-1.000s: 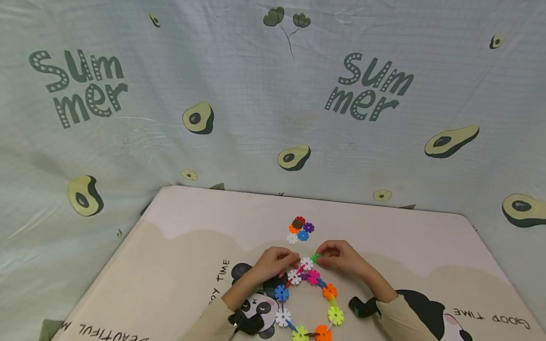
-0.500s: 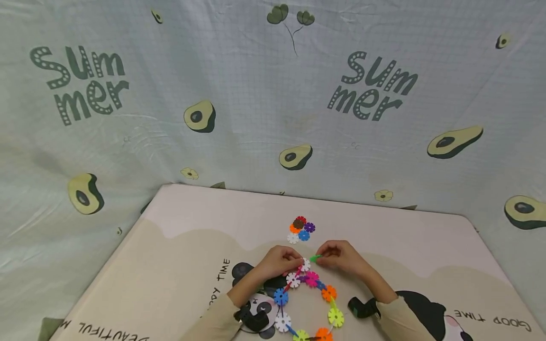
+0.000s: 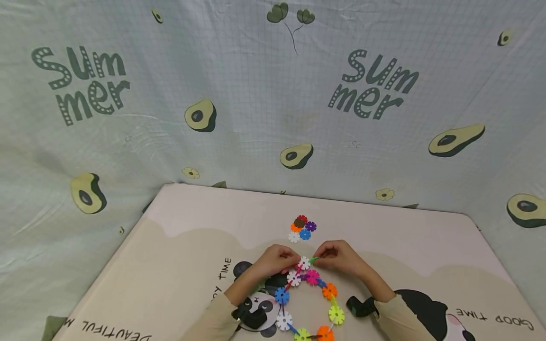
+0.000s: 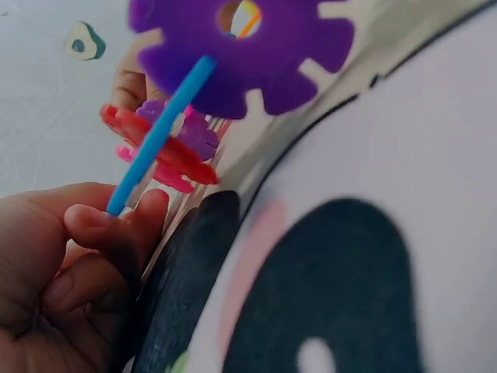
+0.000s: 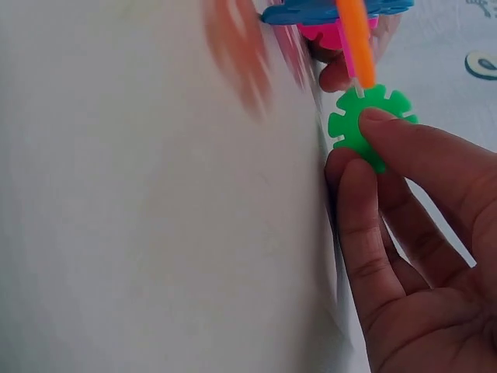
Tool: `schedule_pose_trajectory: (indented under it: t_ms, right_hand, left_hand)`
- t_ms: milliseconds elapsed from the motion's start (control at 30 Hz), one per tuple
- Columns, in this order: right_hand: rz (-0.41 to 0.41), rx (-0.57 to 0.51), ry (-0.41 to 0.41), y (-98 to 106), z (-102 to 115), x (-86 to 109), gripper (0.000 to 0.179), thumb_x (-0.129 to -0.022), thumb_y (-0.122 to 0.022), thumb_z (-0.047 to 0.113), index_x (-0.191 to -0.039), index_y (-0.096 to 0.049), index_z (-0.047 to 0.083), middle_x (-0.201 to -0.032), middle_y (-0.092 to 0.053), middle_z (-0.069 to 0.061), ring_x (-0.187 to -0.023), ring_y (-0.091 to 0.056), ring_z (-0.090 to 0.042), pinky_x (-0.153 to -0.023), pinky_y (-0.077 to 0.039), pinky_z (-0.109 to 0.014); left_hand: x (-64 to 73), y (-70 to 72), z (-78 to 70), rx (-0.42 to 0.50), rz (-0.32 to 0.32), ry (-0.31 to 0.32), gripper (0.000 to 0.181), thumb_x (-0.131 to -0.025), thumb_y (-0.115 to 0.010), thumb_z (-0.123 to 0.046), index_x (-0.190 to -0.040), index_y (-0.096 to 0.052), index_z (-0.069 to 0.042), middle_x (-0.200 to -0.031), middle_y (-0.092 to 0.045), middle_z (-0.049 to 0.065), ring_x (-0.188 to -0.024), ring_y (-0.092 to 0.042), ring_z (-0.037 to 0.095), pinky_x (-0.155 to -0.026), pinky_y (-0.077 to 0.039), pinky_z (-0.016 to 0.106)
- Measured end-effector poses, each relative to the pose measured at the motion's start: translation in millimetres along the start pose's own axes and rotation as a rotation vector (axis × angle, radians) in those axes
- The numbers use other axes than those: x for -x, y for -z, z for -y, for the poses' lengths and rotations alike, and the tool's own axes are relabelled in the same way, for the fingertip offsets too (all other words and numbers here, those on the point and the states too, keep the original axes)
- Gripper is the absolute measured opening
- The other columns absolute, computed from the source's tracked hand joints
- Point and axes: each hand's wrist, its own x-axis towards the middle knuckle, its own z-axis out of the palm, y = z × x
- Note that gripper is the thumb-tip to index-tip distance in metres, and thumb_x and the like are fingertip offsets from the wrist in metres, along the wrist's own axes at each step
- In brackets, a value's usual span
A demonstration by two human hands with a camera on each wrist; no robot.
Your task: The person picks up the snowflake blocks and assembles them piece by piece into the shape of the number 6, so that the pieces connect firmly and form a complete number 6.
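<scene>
The right hand [image 3: 339, 255] pinches a green notched plastic disc [image 5: 353, 105] between thumb and fingers, its edge right at a white notched disc [image 3: 304, 263]. That white disc sits at the far end of a ring of interlocked snowflake discs. The left hand [image 3: 278, 259] pinches the white disc at its left edge; its fingertips [image 4: 93, 217] are partly behind a blue disc seen edge-on in the left wrist view. Around the ring are a pink disc [image 3: 313, 277], an orange disc [image 3: 330, 291], a blue disc [image 3: 282, 296] and yellow-green discs [image 3: 336, 314], with others standing edge-on between them.
Beyond the hands lies a small group of loose discs, among them a brown one [image 3: 300, 223], a purple one [image 3: 311, 226] and a blue one [image 3: 304, 234]. All rest on a panda-printed table cover [image 3: 204, 208]. An avocado-printed curtain [image 3: 247, 94] hangs behind.
The left fingers have come onto the white disc's edge. The green disc, first seen flatter, has been turned and brought against the white disc.
</scene>
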Motion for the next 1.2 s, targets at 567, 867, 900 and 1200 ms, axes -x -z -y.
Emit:
schedule_pose_trajectory:
  t_ms: [567,867,900,1200]
  right_hand:
    - [-0.010,0.045,0.158,-3.3,0.8,-8.5,0.014,-0.079,-0.073,-0.010,-0.084,-0.075,0.003,-0.079,-0.068,-0.013,-0.069,-0.058,-0.005,-0.064,-0.050,-0.021]
    - [0.034,0.076,0.057,-0.6,4.2,-8.7,0.014,-0.083,-0.074,-0.001,-0.096,-0.070,-0.004,-0.091,-0.069,-0.017,-0.074,-0.060,-0.006,-0.071,-0.054,-0.022]
    - [0.037,0.086,0.046,-0.2,4.9,-8.9,0.018,-0.083,-0.074,0.000,-0.100,-0.069,-0.005,-0.094,-0.069,-0.018,-0.075,-0.060,-0.007,-0.071,-0.053,-0.022]
    - [-0.029,0.200,0.036,5.7,9.7,-18.2,0.023,-0.085,-0.066,-0.005,-0.108,-0.066,-0.003,-0.105,-0.065,-0.018,-0.083,-0.059,-0.017,-0.073,-0.051,-0.023]
  left_hand:
    - [1.7,-6.2,-5.3,0.060,-0.043,0.054,0.020,-0.090,-0.068,-0.012,-0.095,-0.071,0.008,-0.060,-0.057,-0.004,-0.050,-0.047,0.005,-0.049,-0.034,0.017]
    - [-1.5,-3.4,-1.4,0.074,0.027,0.025,0.021,-0.091,-0.066,-0.012,-0.099,-0.069,0.007,-0.071,-0.062,0.001,-0.056,-0.049,0.005,-0.055,-0.040,0.017]
    - [-1.8,-2.8,-0.8,0.061,0.029,0.021,0.022,-0.091,-0.065,-0.012,-0.101,-0.069,0.007,-0.073,-0.064,0.002,-0.058,-0.050,0.005,-0.056,-0.041,0.017]
    - [-2.3,1.2,1.6,0.038,0.051,-0.036,0.024,-0.092,-0.065,-0.015,-0.104,-0.072,0.003,-0.077,-0.068,0.006,-0.062,-0.052,0.004,-0.058,-0.042,0.017]
